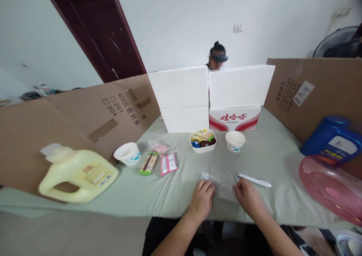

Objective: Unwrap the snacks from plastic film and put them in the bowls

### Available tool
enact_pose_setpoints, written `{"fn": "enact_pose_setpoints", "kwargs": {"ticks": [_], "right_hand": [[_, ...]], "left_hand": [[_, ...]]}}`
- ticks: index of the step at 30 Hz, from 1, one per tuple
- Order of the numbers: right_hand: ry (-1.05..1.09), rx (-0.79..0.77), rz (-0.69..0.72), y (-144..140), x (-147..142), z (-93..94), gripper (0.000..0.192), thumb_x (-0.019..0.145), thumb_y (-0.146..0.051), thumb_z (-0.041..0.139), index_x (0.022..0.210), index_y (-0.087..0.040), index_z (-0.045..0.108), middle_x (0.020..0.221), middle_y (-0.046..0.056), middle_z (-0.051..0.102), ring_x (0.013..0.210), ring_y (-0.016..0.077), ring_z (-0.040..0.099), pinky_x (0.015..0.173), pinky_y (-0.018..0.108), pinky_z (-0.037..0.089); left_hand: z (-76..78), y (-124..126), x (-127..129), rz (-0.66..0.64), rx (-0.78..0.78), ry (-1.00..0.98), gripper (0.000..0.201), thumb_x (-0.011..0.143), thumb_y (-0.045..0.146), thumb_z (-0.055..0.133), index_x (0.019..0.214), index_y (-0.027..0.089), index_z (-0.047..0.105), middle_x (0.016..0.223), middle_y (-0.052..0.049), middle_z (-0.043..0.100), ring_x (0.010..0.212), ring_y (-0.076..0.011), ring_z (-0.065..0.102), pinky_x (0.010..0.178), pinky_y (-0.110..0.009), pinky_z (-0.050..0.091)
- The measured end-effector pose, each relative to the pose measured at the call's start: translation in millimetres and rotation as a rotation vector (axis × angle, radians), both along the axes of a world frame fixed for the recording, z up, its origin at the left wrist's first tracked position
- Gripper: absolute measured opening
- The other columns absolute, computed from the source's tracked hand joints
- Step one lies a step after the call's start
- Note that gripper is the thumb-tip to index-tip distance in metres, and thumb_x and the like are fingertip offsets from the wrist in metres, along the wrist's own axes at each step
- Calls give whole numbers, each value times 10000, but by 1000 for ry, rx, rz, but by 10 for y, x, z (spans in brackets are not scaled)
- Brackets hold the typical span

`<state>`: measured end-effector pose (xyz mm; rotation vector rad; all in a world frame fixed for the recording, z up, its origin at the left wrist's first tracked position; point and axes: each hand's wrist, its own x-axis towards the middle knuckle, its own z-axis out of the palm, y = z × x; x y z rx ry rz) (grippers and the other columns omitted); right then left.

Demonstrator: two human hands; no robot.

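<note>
The left hand [202, 199] and right hand [248, 197] rest apart, fingers curled, each pinching one edge of a clear plastic bag [222, 188] flat on the table [158, 195]. A white pen [253, 180] lies just beside the right hand.

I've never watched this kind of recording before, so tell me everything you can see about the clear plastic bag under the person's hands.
The clear plastic bag is thin, see-through and crinkled, so the grey-green tablecloth shows through it. It lies flat near the table's front edge and looks empty. The left hand presses its left edge, the right hand its right edge. A white pen lies just beyond its right corner, apart from it.
</note>
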<state>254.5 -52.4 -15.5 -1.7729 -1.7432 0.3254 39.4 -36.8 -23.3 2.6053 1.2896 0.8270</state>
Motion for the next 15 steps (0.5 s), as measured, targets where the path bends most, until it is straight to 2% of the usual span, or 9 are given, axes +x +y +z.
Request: {"fn": "enact_pose_setpoints", "kwargs": {"ticks": [2,4,5,7,9,12,15], "right_hand": [[275,-113,12,20,-19,17,147,810,-361,479,809,-235,554,633,3,614,552,169,575,535,288,440],[543,-220,67,37,-42,72,267,768,-388,515,969,-223,571,613,-24,602,480,142,524,482,264,411],[662,-255,111,45,-48,108,341,750,-391,530,1039,-216,574,670,-11,629,493,135,524,484,261,413],[859,-309,230,64,-36,178,406,735,-371,537,1104,-213,595,908,46,678,596,137,563,542,271,446],[969,-379,362,93,10,220,423,737,-321,525,1139,-226,616,1144,72,644,721,147,591,635,286,473],[887,-455,531,156,94,239,515,728,-255,522,1240,-264,582,1356,62,532,802,153,603,732,320,486],[554,-361,687,204,125,277,518,730,-192,507,1229,-288,605,1489,48,385,1015,206,600,855,373,472]], "left_hand": [[-11,-8,-6,-12,7,11,311,859,68,484,1075,209,658,1142,-76,638,1076,-253,534,926,-457,489],[0,-26,-10,-8,-5,18,312,855,72,493,1086,207,654,1167,-72,632,1097,-256,526,930,-463,484],[16,-38,-11,-4,-16,18,307,854,77,500,1090,204,652,1180,-70,628,1106,-257,523,935,-464,480],[61,-63,-15,-2,-45,18,293,853,99,522,1097,200,649,1201,-68,624,1125,-259,518,955,-472,468],[113,-84,-22,-14,-78,16,282,842,150,570,1109,203,646,1217,-67,622,1154,-267,509,983,-484,449],[160,-97,-36,-64,-125,18,382,781,291,688,1151,211,630,1256,-70,606,1200,-293,489,1025,-509,415],[148,-90,-42,-94,-149,29,559,669,411,789,1162,204,623,1292,-89,581,1227,-319,480,1062,-534,377]]}}
